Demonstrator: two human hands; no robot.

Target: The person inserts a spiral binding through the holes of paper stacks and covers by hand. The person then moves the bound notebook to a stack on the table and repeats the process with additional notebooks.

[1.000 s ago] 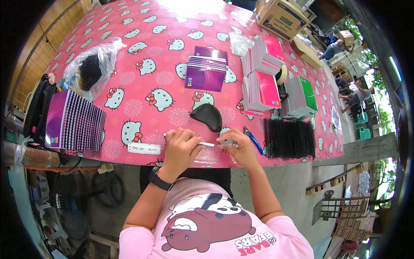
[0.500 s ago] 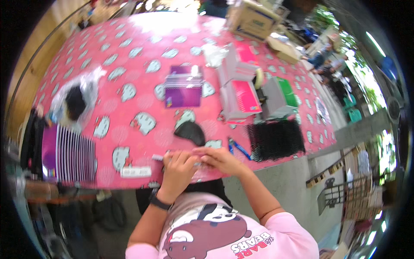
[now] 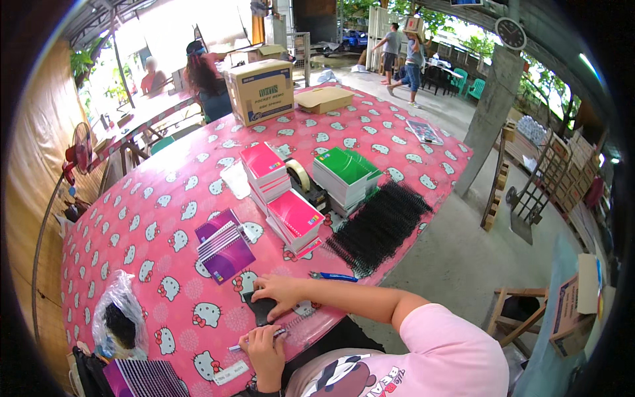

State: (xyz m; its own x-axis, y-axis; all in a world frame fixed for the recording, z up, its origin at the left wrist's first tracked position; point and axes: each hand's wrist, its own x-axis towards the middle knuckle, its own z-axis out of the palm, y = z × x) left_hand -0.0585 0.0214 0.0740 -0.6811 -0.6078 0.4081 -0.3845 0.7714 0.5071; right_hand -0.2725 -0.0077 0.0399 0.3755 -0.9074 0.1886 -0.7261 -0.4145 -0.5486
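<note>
My right hand [image 3: 278, 294] reaches across to a black curved pad-like object [image 3: 260, 309] on the pink table, its fingers bent over that object's edge. Closer to the table's front edge, my left hand [image 3: 264, 351] is closed over a thin pale strip [image 3: 236, 347]. The strip sticks out on both sides of the fingers; most of it is hidden, so its kind is unclear. Blue-handled pliers [image 3: 336, 276] lie beyond my right forearm. A white label strip [image 3: 230, 372] lies beside my left hand.
Purple spiral notebooks [image 3: 225, 253] lie ahead, with pink notebook stacks [image 3: 294, 215], green notebooks [image 3: 344, 165], a tape dispenser [image 3: 305, 185] and black binding coils [image 3: 380, 225] farther right. A plastic bag [image 3: 122, 317] is at left. Cartons [image 3: 261, 92] stand at the far edge; people work beyond.
The head view has swung up and right. My right hand has left its place beside the left hand and gone onto the black object. My left hand stays near the table edge.
</note>
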